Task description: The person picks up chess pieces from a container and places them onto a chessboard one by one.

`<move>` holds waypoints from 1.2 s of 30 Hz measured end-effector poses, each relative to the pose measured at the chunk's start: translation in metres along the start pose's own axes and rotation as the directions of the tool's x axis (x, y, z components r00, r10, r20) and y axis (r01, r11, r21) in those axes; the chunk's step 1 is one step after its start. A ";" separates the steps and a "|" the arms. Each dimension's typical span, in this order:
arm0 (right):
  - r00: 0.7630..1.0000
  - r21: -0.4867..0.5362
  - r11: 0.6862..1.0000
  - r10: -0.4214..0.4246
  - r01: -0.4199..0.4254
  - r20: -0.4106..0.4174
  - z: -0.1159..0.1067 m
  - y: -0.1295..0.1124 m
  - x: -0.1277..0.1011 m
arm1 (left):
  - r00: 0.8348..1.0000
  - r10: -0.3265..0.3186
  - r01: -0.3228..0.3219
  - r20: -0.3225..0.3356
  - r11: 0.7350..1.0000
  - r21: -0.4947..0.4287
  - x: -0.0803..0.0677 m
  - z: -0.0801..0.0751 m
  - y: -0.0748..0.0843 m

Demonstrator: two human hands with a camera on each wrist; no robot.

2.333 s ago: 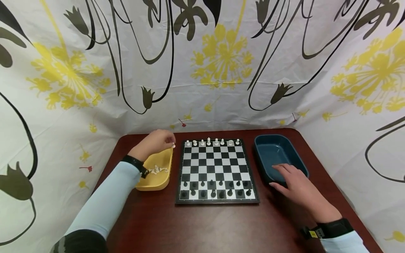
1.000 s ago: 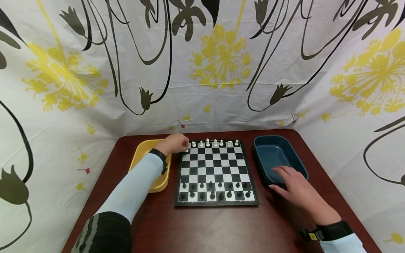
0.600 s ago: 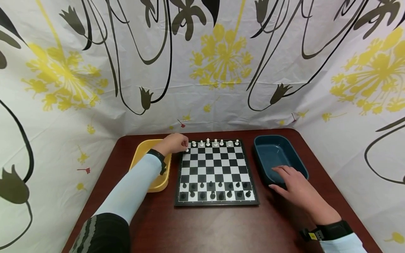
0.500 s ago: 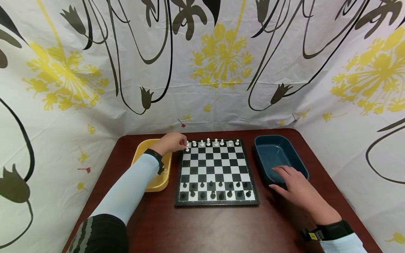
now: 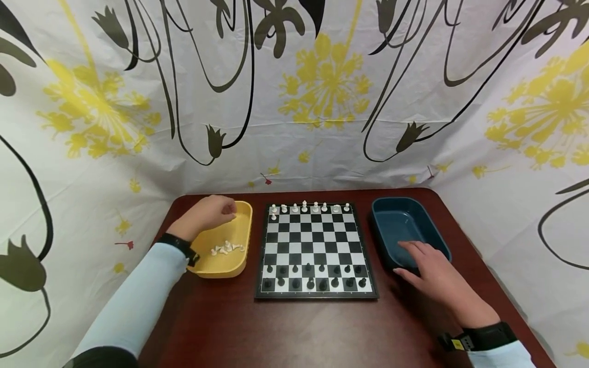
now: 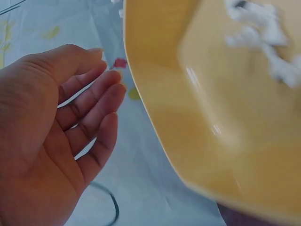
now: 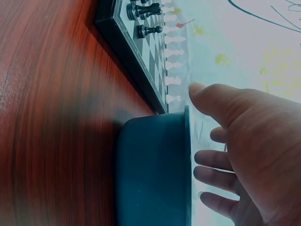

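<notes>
My left hand [image 5: 224, 208] hovers over the far left part of the yellow tray [image 5: 230, 263], fingers relaxed and holding nothing. In the left wrist view, the left hand [image 6: 101, 94] is open beside the yellow tray [image 6: 188, 141]. Several white chess pieces [image 5: 227, 249] lie in the tray. The chessboard [image 5: 316, 240] has a white back row [image 5: 313, 207], one white pawn [image 5: 274, 216] in front of it at the far left, and black pieces [image 5: 317, 276] on the two near rows. My right hand [image 5: 414, 255] rests flat on the near rim of the blue tray [image 5: 400, 220].
The table [image 5: 299, 332] is dark red-brown wood, bare in front of the board. A flowered cloth wall [image 5: 294, 102] closes the back and both sides. In the right wrist view, the blue tray [image 7: 150, 174] stands close beside the chessboard [image 7: 136, 47].
My left hand carried a white pawn from the yellow tray to the board's far left, set it down, and has drawn back over the tray empty. The right hand has stayed put.
</notes>
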State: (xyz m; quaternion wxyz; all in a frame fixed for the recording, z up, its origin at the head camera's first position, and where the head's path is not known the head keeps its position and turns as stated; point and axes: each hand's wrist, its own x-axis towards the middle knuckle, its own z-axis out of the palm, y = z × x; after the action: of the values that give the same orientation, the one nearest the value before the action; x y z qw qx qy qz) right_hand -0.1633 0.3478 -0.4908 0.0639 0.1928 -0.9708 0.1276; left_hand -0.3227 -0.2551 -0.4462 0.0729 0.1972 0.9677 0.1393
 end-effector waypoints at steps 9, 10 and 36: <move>0.994 -0.023 0.998 -0.054 0.052 -0.100 -0.002 -0.003 0.004 | 0.995 -0.091 0.089 0.052 0.995 0.034 -0.045 0.009 -0.024; 0.993 -0.025 0.998 -0.057 0.055 -0.105 -0.002 -0.003 0.004 | 0.994 -0.093 0.092 0.059 0.995 0.031 -0.047 0.011 -0.024; 0.999 -0.028 0.999 0.017 -0.018 -0.042 0.004 0.003 -0.002 | 0.978 -0.114 0.092 0.173 0.987 0.129 -0.060 0.039 -0.023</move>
State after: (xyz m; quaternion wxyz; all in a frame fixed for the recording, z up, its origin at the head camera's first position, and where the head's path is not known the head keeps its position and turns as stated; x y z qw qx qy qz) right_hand -0.1634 0.3500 -0.4953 0.0860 0.1808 -0.9726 0.1182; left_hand -0.2690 -0.2903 -0.4852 0.1549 0.1625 0.9727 0.0582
